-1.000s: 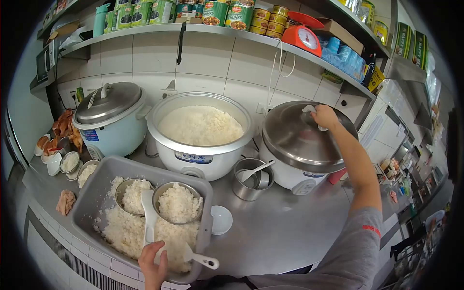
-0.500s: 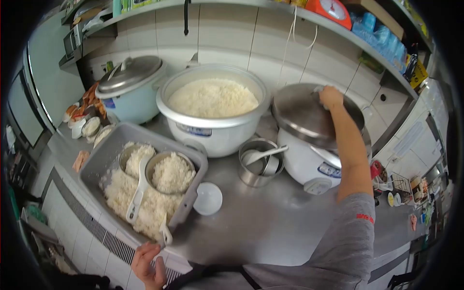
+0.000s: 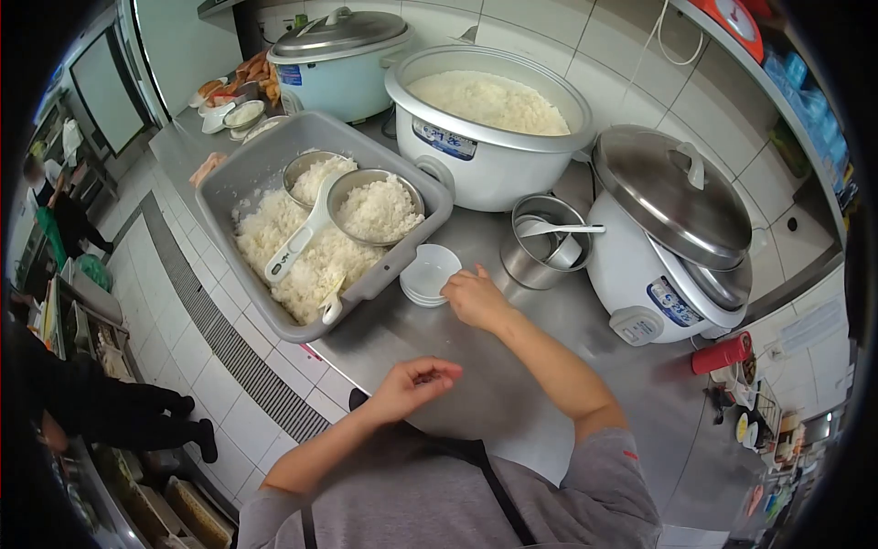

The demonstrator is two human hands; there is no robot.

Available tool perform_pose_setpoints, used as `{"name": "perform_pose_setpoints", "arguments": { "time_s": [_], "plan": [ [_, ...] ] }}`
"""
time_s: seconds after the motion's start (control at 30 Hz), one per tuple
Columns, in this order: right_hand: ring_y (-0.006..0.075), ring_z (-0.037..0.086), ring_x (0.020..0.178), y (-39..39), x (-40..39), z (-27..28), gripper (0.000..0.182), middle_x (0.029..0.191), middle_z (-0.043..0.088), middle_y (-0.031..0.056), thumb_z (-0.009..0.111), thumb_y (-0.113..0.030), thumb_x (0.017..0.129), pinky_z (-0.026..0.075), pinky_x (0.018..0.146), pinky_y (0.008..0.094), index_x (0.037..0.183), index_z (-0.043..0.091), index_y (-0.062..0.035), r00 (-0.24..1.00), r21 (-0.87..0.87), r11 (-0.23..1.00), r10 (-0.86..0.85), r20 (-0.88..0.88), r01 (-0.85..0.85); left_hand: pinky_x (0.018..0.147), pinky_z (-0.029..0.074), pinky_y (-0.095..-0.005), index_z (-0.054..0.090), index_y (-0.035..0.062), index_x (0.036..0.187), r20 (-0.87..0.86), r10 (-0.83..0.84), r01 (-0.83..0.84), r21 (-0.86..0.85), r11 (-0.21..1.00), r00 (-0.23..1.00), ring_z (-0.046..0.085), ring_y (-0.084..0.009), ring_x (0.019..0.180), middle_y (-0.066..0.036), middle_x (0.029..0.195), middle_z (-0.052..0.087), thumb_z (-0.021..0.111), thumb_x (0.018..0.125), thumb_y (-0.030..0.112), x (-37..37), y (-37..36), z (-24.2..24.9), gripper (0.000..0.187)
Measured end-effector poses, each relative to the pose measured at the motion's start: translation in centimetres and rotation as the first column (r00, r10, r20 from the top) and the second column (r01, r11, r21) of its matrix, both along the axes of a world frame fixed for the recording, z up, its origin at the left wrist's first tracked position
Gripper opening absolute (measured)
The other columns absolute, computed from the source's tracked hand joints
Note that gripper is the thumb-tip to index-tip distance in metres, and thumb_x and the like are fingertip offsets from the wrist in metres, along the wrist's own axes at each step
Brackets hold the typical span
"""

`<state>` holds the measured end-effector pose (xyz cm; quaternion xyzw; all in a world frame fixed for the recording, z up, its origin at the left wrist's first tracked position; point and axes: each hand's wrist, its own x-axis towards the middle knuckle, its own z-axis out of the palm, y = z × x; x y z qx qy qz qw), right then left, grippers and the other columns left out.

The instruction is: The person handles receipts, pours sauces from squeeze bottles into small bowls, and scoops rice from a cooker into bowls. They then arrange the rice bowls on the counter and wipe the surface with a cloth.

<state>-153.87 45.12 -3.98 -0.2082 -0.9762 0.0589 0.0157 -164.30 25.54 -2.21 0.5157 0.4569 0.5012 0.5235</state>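
Observation:
My right hand (image 3: 476, 297) has its fingers closed at the rim of a small stack of white bowls (image 3: 432, 267) on the steel counter. My left hand (image 3: 410, 389) hovers in front of me, empty, fingers loosely bent and thumb apart. Left of the bowls is a grey tub (image 3: 240, 284) of cooked rice (image 3: 274, 229). Two round metal bowls of rice, one a larger metal bowl (image 3: 377, 207), sit in it with a white rice paddle (image 3: 300, 247) across them. A metal pot (image 3: 530, 265) holding a white spoon (image 3: 572, 229) stands right of the bowls.
An uncovered rice cooker (image 3: 485, 169) full of rice stands behind. A metal lid (image 3: 668, 192) rests on the right cooker (image 3: 631, 261), over another lid. A third, lidded cooker (image 3: 334, 82) is at back left. Other people (image 3: 110, 384) stand beyond the floor drain.
My right hand has let go of the lid on the right cooker and come down to the white bowls. My left hand has moved from the tub's near corner to the right. The view has shifted.

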Motion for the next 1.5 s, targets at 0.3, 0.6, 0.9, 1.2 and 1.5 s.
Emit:
{"name": "perform_pose_setpoints", "arguments": {
  "time_s": [0.3, 0.6, 0.9, 1.2, 1.5],
  "plan": [
    [0.0294, 0.053, 0.094, -6.3, 4.7, 8.0, 0.019, 0.096, 0.059, 0.0127, 0.052, -0.008, 0.076, 0.042, 0.083, 0.0388, 0.093, 0.060, -0.0034, 0.870, -0.444, 0.816, 0.137, -0.473, -0.370, 0.077, 0.050, -0.0465, 0.036, 0.0140, 0.127, 0.907, 0.232, 0.169, -0.306, 0.937, 0.351, 0.051, -0.0294, 0.107, -0.013, 0.121, 0.047, 0.026, 0.077, 0.073, 0.6, 2.5, -2.6, 0.079],
    [0.0290, 0.056, 0.099, 15.0, 8.6, 6.4, 0.027, 0.103, 0.060, 0.0162, 0.049, -0.009, 0.074, 0.042, 0.084, 0.0413, 0.098, 0.063, -0.0057, 0.723, 0.301, 0.764, -0.641, 0.256, 0.571, 0.072, 0.047, -0.0594, 0.025, 0.0225, 0.134, 0.877, 0.051, 0.177, -0.152, 0.972, 0.477, 0.035, -0.0458, 0.116, -0.017, 0.135, 0.027, 0.043, 0.063, 0.079, -0.1, -2.8, 0.8, 0.093],
    [0.0292, 0.063, 0.080, 8.2, 10.0, 12.4, 0.023, 0.087, 0.064, 0.0153, 0.046, -0.014, 0.077, 0.049, 0.070, 0.0409, 0.083, 0.066, -0.0059, 0.775, 0.376, 0.793, -0.584, 0.243, 0.480, 0.073, 0.045, -0.0647, 0.018, 0.0207, 0.136, 0.908, 0.028, -0.304, 0.110, 0.946, 0.417, 0.028, -0.0522, 0.118, -0.022, 0.136, 0.021, 0.062, 0.060, 0.067, -11.9, -4.0, 4.1, 0.099],
    [0.0320, 0.060, 0.082, 13.6, 4.6, 28.8, 0.017, 0.087, 0.062, 0.0155, 0.045, -0.016, 0.081, 0.047, 0.070, 0.0434, 0.091, 0.058, -0.0104, 0.823, 0.513, 0.671, -0.552, -0.136, 0.535, 0.072, 0.054, -0.0484, 0.036, 0.0138, 0.128, 0.884, 0.079, -0.376, 0.113, 0.920, 0.460, 0.056, -0.0327, 0.099, -0.013, 0.119, 0.049, 0.041, 0.077, 0.066, -23.1, 8.4, 9.1, 0.073],
    [0.0282, 0.061, 0.086, 37.8, -5.8, 19.6, 0.024, 0.089, 0.062, 0.0131, 0.041, -0.013, 0.083, 0.049, 0.070, 0.0408, 0.103, 0.055, -0.0097, 0.799, 0.593, 0.627, -0.600, -0.046, 0.505, 0.064, 0.056, -0.0396, 0.038, 0.0174, 0.127, 0.917, 0.119, -0.394, 0.044, 0.918, 0.381, 0.046, -0.0462, 0.105, -0.011, 0.121, 0.047, 0.044, 0.075, 0.068, -23.6, 12.5, 7.1, 0.073]
  ]
}}
